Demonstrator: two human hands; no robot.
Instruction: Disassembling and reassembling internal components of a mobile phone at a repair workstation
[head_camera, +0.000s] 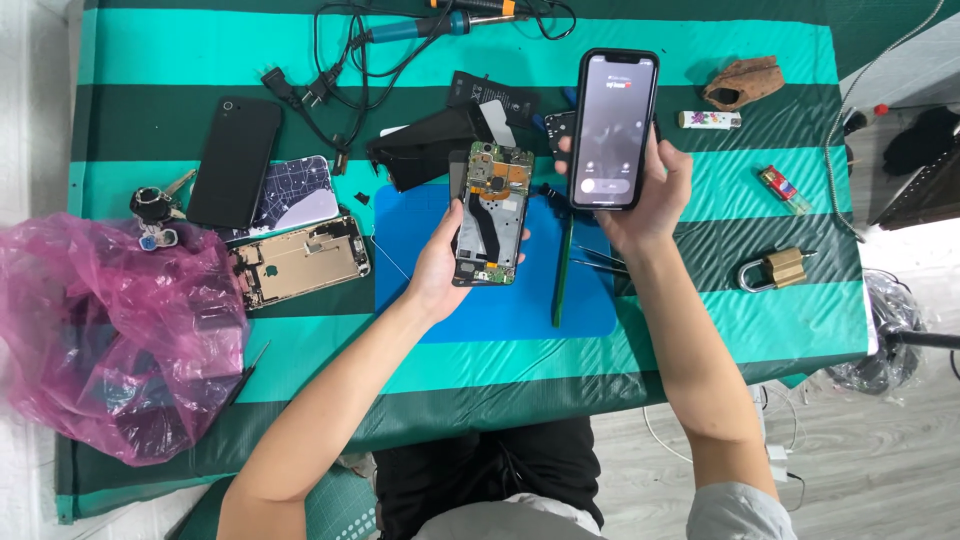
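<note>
My left hand (437, 265) holds an opened phone (490, 212) with its back cover off, its circuit board and green parts facing up, above a blue mat (590, 300). My right hand (650, 195) grips a black smartphone (613, 128) upright, its lit screen showing a call display. Both hands hover over the middle of the table.
The table wears a green striped cloth (760, 330). On it lie a black phone (235, 160), a patterned phone case (295, 195), a gutted phone frame (300, 262), a pink plastic bag (110, 330), a soldering iron (420, 28) with cables, tweezers (595, 262), a padlock (775, 270), lighters (785, 190) and keys (155, 205).
</note>
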